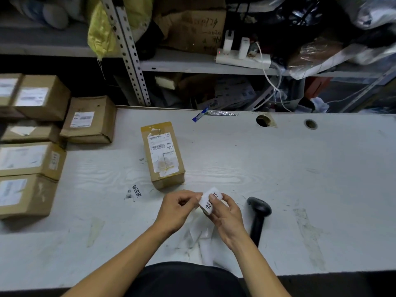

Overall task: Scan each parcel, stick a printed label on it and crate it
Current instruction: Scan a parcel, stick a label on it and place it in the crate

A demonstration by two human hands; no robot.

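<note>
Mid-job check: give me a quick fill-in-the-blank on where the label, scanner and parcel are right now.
1. Both hands pinch the small white printed label; the right hand holds it with the ____ hand.
2. The black handheld barcode scanner lies on the white table, ____ of the hands.
3. The brown cardboard parcel in front of the hands is touched by ____ hand.

Missing: left; right; neither

Lighting is dim and even, apparently from overhead. The white table [300, 168] is brightest; the shelves [192, 61] behind fall into deep shadow. Wide-angle distortion bends the edges. Corner detail is soft and slightly blurred.
</note>
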